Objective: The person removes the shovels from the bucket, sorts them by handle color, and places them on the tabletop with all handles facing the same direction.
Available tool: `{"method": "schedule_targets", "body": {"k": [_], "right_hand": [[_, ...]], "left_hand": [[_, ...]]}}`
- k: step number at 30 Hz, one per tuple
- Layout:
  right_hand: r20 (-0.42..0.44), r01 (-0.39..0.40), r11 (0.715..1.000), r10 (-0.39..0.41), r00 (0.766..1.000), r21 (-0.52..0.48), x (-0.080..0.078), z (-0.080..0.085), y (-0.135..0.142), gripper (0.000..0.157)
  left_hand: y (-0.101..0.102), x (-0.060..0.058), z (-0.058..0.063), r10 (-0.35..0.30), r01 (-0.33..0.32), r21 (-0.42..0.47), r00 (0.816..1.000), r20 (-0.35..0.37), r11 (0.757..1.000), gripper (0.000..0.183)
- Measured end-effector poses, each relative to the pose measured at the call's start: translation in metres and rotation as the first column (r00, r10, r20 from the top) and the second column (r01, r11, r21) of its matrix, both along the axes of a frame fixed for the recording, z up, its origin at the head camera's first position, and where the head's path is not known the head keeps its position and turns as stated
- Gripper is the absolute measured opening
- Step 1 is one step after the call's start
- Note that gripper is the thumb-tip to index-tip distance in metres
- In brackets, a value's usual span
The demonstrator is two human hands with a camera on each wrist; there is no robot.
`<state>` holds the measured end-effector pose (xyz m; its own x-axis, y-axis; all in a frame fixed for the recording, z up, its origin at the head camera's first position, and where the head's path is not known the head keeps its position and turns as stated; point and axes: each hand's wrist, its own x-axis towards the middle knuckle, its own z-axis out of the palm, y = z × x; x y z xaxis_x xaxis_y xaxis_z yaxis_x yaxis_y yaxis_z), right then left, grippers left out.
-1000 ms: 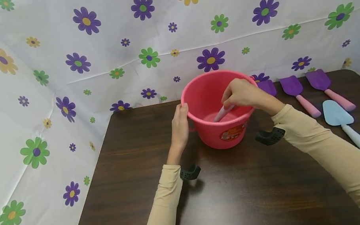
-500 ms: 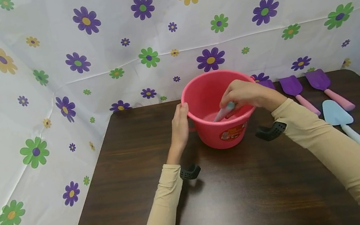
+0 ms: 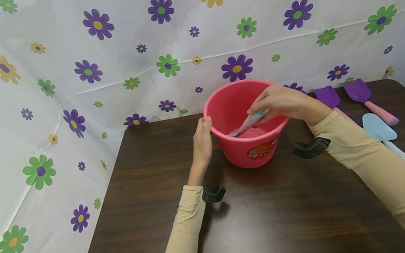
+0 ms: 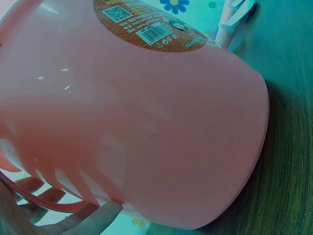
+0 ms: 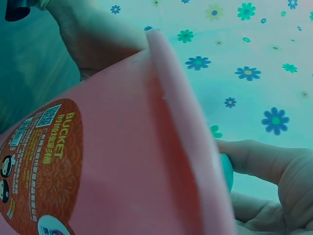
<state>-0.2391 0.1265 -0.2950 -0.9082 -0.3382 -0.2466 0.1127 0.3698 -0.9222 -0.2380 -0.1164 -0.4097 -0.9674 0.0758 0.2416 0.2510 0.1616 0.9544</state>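
A pink bucket (image 3: 250, 154) with an orange label stands on the dark wooden table. My left hand (image 3: 202, 142) holds its left side up at the rim; in the left wrist view, fingers (image 4: 100, 218) lie against the wall beside the red carrying handle (image 4: 58, 205). My right hand (image 3: 280, 103) reaches over the right rim and pinches a garden tool by the teal end of its pale lilac handle (image 3: 248, 123). The tool slants down to the left inside the bucket, a grey metallic part showing at its lower end. In the right wrist view the rim hides most of the tool.
Right of the bucket lie two purple shovels with pink handles, one (image 3: 357, 91) fully in view and the other (image 3: 327, 97) partly behind the right arm. A light blue trowel (image 3: 378, 128) lies nearer. Flowered cloth (image 3: 153, 31) hangs behind the table.
My right hand has moved slightly right and tipped the tool lower, so more handle and its grey part show. The purple blade beside the bucket is now hidden. The left hand stays put.
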Motion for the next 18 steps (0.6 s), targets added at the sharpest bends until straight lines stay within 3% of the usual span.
{"method": "schedule_targets", "body": {"k": [6,18], "right_hand": [[-0.017,0.076,0.997,-0.076,0.997,0.012,0.007,0.004,0.013,0.044],[0.013,0.162,0.961,-0.163,0.986,-0.223,0.017,0.001,0.038,0.017]], "left_hand": [[0.001,0.0,-0.001,-0.002,0.002,0.005,1.0,0.015,1.0,0.06],[0.002,0.002,0.0,-0.009,0.009,0.009,1.0,0.029,1.0,0.056]]}}
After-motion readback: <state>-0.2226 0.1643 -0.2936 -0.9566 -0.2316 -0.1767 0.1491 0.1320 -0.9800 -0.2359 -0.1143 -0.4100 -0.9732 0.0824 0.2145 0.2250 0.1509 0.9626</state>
